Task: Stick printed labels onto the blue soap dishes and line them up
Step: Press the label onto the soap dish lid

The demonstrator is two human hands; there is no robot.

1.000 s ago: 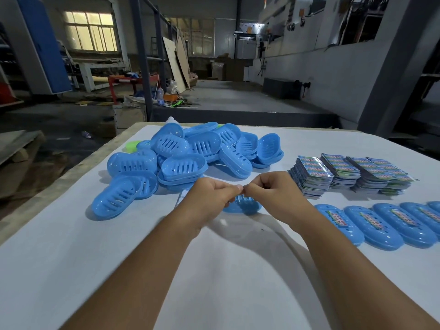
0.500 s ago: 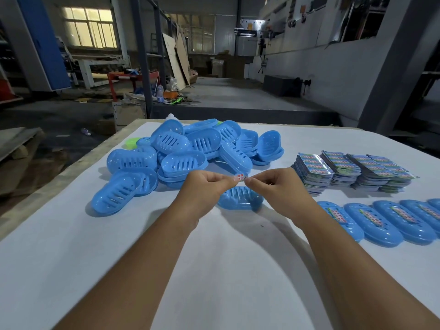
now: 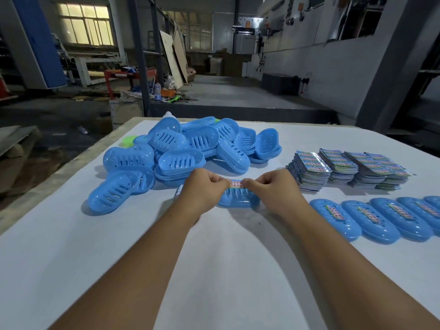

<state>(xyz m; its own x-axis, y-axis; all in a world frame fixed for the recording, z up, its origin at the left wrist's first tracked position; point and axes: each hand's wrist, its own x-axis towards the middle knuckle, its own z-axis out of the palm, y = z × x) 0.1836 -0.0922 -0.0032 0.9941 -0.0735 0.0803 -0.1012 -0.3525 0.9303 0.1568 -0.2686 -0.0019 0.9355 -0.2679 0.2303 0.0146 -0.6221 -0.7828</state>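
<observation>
On the white table (image 3: 71,270): both hands pinching one label over a blue soap dish.

Largest is the table itself; at ten to eleven o'clock lies the heap of unlabelled dishes (image 3: 185,151), tumbled on one another; at two o'clock stand the stacks of printed labels (image 3: 347,170), side by side; at three o'clock runs the row of labelled dishes (image 3: 371,217), touching edge to edge; at twelve o'clock the single soap dish (image 3: 238,198) rests on the table; left hand (image 3: 202,189) and right hand (image 3: 273,186), fingers curled, pinch the ends of the label (image 3: 235,183), stretched just above that dish's far rim.
</observation>
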